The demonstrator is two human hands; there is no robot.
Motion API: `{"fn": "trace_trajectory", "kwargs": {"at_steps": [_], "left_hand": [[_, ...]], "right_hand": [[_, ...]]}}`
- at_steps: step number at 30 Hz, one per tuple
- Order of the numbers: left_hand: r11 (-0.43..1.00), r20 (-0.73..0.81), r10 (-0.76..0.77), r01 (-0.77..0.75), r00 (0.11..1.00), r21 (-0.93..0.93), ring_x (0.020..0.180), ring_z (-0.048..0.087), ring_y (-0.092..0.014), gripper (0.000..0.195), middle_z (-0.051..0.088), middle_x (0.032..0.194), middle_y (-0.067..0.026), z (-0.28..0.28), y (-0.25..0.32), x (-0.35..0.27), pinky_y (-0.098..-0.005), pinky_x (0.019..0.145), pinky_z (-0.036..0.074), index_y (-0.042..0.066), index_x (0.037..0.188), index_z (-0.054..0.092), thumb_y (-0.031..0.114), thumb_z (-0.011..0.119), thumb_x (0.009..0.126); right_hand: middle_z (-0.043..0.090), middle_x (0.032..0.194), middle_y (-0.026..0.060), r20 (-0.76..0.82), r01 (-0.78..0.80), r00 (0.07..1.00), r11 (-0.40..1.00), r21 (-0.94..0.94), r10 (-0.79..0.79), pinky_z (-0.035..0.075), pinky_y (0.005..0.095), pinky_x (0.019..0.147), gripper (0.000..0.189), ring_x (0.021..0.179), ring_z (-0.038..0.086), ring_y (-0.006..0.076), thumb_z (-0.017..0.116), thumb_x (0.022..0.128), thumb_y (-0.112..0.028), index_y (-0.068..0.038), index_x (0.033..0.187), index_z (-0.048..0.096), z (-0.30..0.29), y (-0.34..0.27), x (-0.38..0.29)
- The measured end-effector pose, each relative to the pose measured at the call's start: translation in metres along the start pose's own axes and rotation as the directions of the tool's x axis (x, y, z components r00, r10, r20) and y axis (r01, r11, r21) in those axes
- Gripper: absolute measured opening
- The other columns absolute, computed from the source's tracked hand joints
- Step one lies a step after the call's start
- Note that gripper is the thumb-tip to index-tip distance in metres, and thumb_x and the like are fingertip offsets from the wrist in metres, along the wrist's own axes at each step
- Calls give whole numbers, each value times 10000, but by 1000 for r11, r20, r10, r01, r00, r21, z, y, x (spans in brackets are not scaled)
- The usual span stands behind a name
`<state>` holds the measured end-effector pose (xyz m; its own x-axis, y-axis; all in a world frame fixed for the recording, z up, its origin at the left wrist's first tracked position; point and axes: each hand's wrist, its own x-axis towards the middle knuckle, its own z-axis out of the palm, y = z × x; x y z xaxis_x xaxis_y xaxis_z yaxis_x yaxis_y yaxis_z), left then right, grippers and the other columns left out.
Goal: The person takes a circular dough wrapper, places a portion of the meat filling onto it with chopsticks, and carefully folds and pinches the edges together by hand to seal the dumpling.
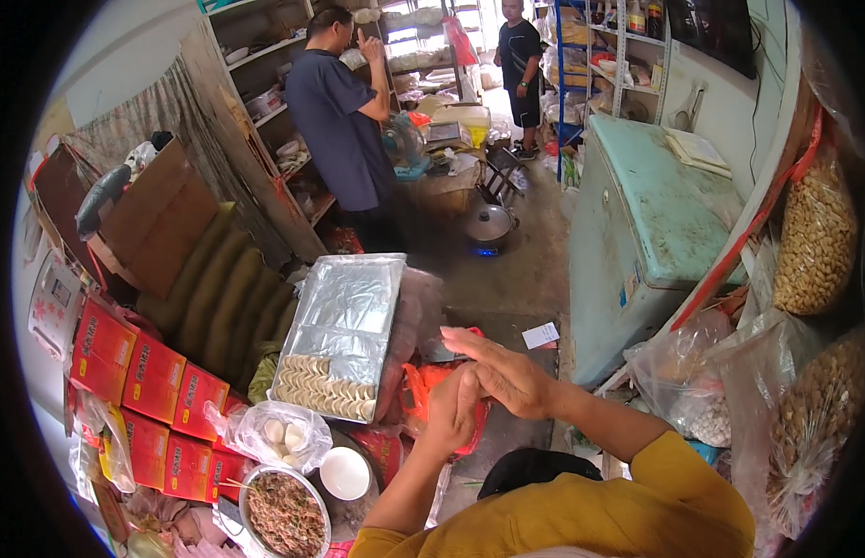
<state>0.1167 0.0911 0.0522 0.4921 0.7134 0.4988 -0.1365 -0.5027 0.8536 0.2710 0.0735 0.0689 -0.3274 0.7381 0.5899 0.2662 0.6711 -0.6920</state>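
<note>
My left hand [452, 404] and my right hand [509, 376] are pressed together above a red plastic bag [422, 380]; whether anything lies between the palms is hidden. To their left, a foil-covered tray [349, 293] bears rows of folded dumplings [324, 387] at its near end. Below the tray, an open clear plastic bag [314, 425] holds several pale round wrappers [275, 430]. Beside it stands a white bowl [345, 473]. A metal basin [326, 519] of minced filling [286, 516], with chopsticks [236, 484] at its rim, is at the lower left.
Red boxes [148, 370] are stacked at the left. A person in a dark shirt [342, 132] stands beyond the tray, another person [520, 70] farther back. A lidded pan [490, 224] sits on the floor. A pale green chest freezer [656, 202] and bagged peanuts [816, 237] are at the right.
</note>
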Motion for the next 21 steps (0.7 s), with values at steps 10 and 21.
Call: {"fn": "trace_trajectory", "kwargs": {"at_steps": [10,21], "left_hand": [[987,42,68,-73,997,141,662,542,-348,284,557,789,-187,13,7,-14,-374,593,439,-42,883,514,144,330,996],[982,43,-152,146,987,116,681,595,-268,345,582,792,-152,-2,15,-67,-343,603,468,-41,937,540,226,335,1010]], "right_hand": [[573,1157,211,-127,20,992,999,46,-14,387,408,994,287,1135,535,347,299,945,-90,70,1087,491,18,-12,-17],[577,1062,181,-165,-170,963,956,240,213,419,362,923,304,979,584,263,326,979,-152,44,1135,499,71,-18,-51]]}}
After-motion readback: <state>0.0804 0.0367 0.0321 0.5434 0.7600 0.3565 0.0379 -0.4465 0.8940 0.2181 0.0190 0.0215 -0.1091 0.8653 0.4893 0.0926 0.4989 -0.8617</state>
